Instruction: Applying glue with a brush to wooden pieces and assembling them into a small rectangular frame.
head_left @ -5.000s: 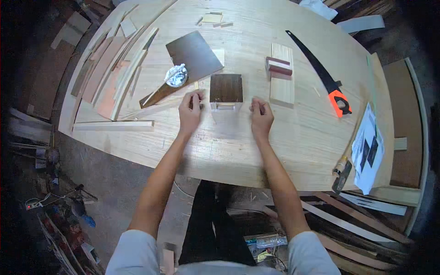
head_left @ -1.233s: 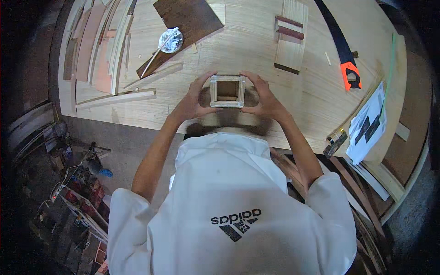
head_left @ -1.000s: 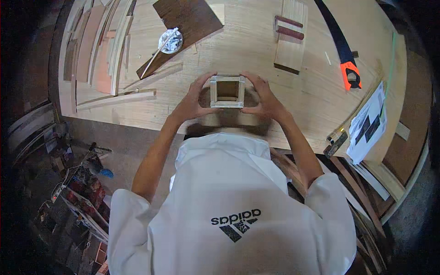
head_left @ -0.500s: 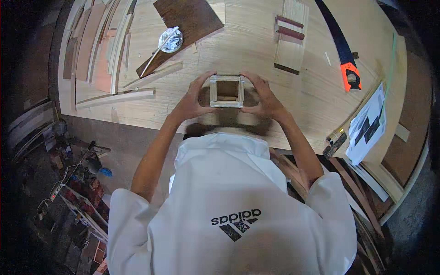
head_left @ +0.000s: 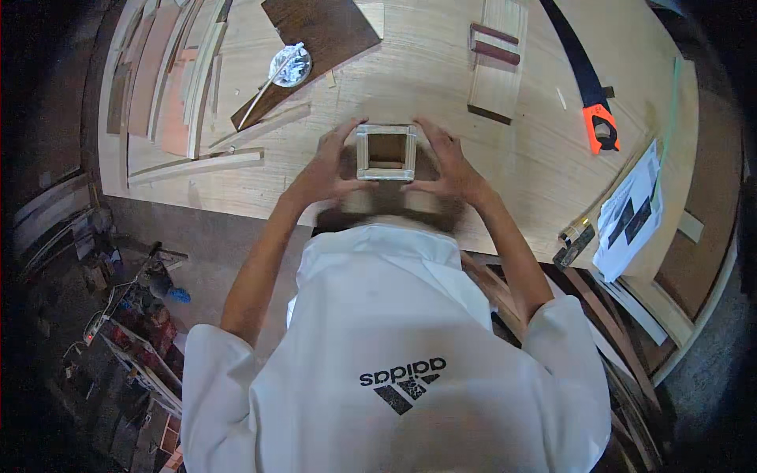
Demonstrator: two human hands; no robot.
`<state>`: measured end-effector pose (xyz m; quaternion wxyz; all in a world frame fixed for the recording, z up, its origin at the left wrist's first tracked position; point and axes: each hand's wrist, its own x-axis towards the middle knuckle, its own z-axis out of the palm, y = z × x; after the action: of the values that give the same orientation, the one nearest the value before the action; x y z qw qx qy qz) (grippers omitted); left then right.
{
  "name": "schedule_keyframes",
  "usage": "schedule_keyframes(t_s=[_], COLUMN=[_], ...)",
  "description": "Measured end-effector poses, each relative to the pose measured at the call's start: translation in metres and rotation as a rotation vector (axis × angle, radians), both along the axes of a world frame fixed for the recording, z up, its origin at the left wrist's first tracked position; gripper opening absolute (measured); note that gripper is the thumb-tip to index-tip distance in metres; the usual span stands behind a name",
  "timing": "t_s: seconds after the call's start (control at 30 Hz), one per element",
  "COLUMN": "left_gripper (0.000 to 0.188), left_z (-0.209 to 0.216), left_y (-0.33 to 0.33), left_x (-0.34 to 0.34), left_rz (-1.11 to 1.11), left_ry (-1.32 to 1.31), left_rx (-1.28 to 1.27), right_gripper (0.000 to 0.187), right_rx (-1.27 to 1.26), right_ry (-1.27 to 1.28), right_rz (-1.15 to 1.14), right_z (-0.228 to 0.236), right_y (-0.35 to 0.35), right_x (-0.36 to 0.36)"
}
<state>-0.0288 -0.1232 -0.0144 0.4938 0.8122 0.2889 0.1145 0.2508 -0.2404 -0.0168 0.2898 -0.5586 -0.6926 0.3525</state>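
Box (head_left: 386,175), small, wooden, pale-rimmed, opening facing up; over worktable (head_left: 426,55), toward its near edge. Position: midway between left hand (head_left: 325,169) and right hand (head_left: 459,169), neither nearer. Outline roughly square, no clear long axis. Grip: both hands apparently clamped on box, fingertips at far corners, thumbs along near side, palms apart from side walls. Resting or lifted: cannot tell. Beyond, left: dark board (head_left: 335,33). Beyond, right: orange-handled saw (head_left: 580,63).
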Motion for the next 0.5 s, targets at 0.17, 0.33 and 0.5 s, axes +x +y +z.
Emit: schedule_keyframes(t_s=[0.17, 0.33, 0.5], left_gripper=[0.125, 0.12, 0.115], left_z=[0.027, 0.057, 0.052], left_y=[0.001, -0.006, -0.01], left_x=[0.015, 0.049, 0.066], left_rz=[-0.037, -0.237, -0.286], left_ry=[0.018, 0.113, 0.152], left_rx=[0.27, 0.462, 0.493], right_gripper=[0.111, 0.078, 0.063], right_rx=[0.102, 0.288, 0.341], right_ry=[-0.083, -0.241, -0.295], right_rz=[-0.107, -0.048, -0.018], right_z=[0.002, 0.01, 0.013], right_y=[-0.023, -0.044, -0.047], right_x=[0.0, 0.006, 0.004])
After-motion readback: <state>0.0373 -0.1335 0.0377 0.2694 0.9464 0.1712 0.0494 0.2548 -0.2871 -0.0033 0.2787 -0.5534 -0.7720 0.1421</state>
